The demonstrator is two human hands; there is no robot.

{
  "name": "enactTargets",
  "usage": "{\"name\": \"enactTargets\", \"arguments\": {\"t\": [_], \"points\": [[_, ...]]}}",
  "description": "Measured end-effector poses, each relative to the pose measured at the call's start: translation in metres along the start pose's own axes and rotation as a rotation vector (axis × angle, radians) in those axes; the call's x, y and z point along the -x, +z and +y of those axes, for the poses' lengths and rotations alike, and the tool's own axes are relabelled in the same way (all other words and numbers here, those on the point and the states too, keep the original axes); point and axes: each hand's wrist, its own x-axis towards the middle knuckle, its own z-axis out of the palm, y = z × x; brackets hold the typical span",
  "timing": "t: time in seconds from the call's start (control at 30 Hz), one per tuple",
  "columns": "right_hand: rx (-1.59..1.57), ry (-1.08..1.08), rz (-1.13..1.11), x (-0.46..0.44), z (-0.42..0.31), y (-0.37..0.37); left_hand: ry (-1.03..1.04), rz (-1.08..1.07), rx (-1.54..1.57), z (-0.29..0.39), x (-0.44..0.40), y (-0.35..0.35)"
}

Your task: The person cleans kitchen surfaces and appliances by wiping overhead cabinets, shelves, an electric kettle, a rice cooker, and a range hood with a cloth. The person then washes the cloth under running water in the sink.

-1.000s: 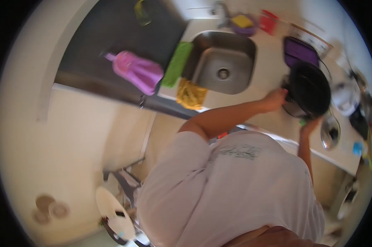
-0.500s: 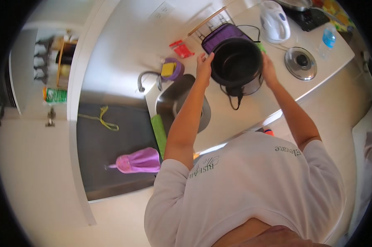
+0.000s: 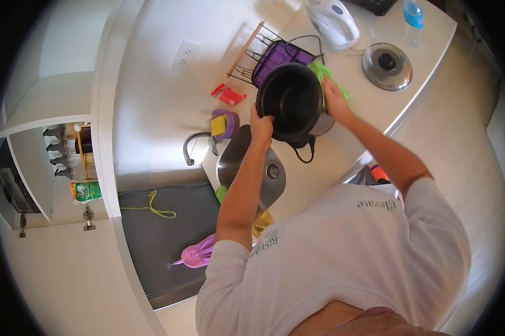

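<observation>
A black cooking pot (image 3: 290, 101) is tilted so that its dark inside faces me. My left hand (image 3: 261, 126) is closed on its near-left rim, with the thumb over the edge. On the opposite side, my right hand (image 3: 335, 101) presses a bright green cloth (image 3: 319, 70) against the outer wall; the fingertips are partly hidden by the cloth and pot. Below the pot shows part of a silver cooker body (image 3: 324, 124), with a black power cord (image 3: 305, 159) at its front. A glass lid (image 3: 386, 67) with a black knob lies to the right.
A purple rack (image 3: 280, 59) stands behind the pot, beside a red packet (image 3: 228, 95). The sink (image 3: 266, 185), faucet (image 3: 193, 148) and yellow sponge (image 3: 219, 125) are to the left. A white kettle (image 3: 333, 25) and water bottle (image 3: 413, 17) stand at the back right.
The view has shifted. My right hand has moved up the pot's side, and the green cloth, mostly hidden before, now shows under it. My left hand keeps hold of the rim.
</observation>
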Motion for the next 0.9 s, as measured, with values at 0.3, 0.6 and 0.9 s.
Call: {"name": "enactTargets", "arguments": {"t": [0.3,0.6,0.9], "points": [[0.007,0.062,0.195,0.052,0.101,0.033,-0.035,0.167,0.201,-0.008,-0.007,0.017],[-0.507,0.236,0.229,0.106,-0.057,-0.014,-0.27,0.249,0.176,0.012,0.027,-0.013],[0.22,-0.403,-0.864,0.089,-0.198,0.026,0.078,-0.225,0.948,-0.013,0.143,-0.043]]}}
